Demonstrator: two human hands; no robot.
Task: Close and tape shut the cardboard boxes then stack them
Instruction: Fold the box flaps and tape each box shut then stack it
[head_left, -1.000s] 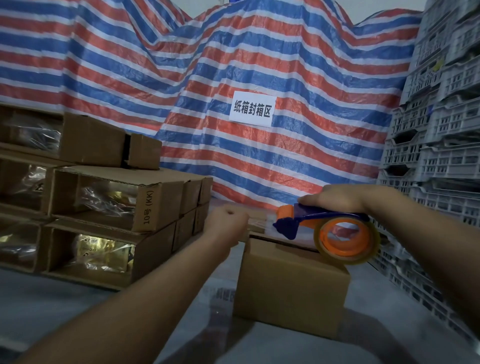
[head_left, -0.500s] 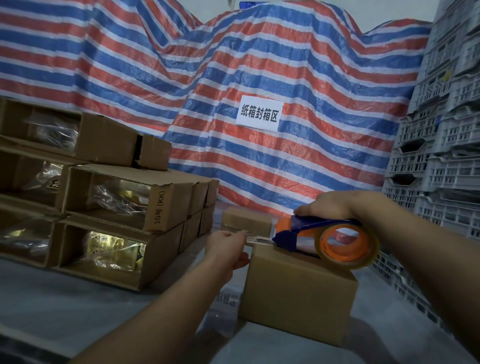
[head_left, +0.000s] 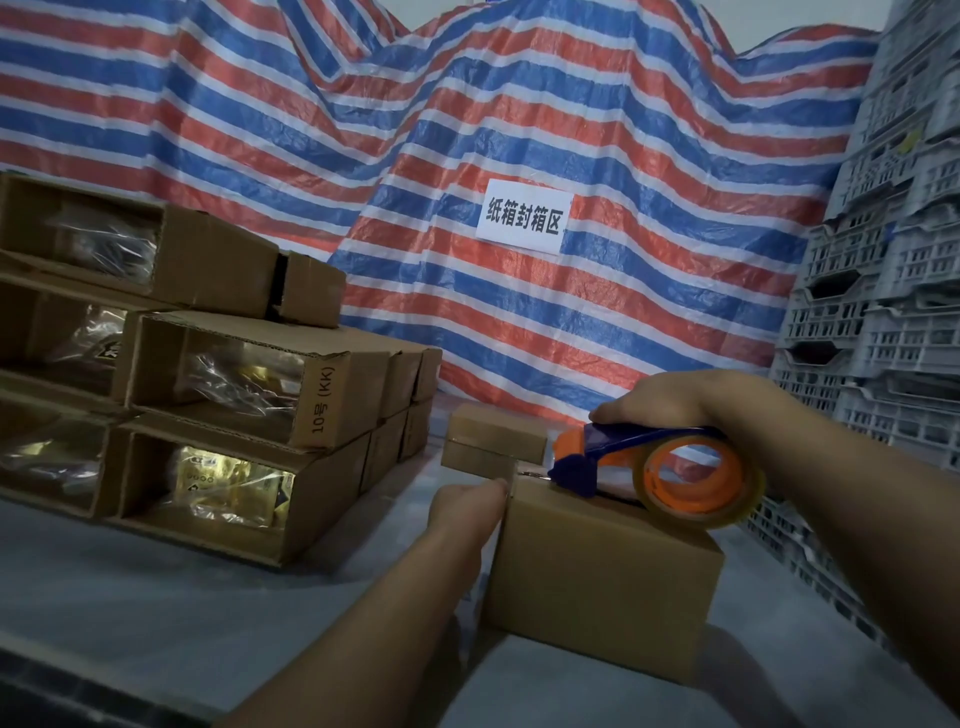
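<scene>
A red, white and blue striped tarpaulin (head_left: 597, 156) hangs across the back, with a white paper sign (head_left: 524, 217) printed in Chinese characters fixed to it. Grey slatted plastic crates (head_left: 893, 291) are stacked up the right side, close behind the right forearm. On the left of the grey worktop (head_left: 130, 587) stands a pile of open-ended cardboard cartons (head_left: 218, 374), three layers high; at least six open ends show, each holding something wrapped in clear film, and the lowest front one shows a gold packet (head_left: 228, 483). One carton is printed "10号 (KK)".

Two small closed cardboard boxes (head_left: 493, 447) sit one on the other behind the left hand, between the pile and the box being worked on.

That closed cardboard box (head_left: 597, 582) stands on the worktop at centre right. The right hand (head_left: 670, 400) grips the blue handle of a tape dispenser (head_left: 639, 467) from above, its fingers curled over it; the dispenser carries an orange-cored roll of clear tape (head_left: 696, 483) and its front end rests on the box top near the left edge. The left hand (head_left: 467, 506) presses against the box's upper left edge; its fingers are mostly hidden behind the hand, so their grip cannot be told, though they seem to lie against the side.
</scene>
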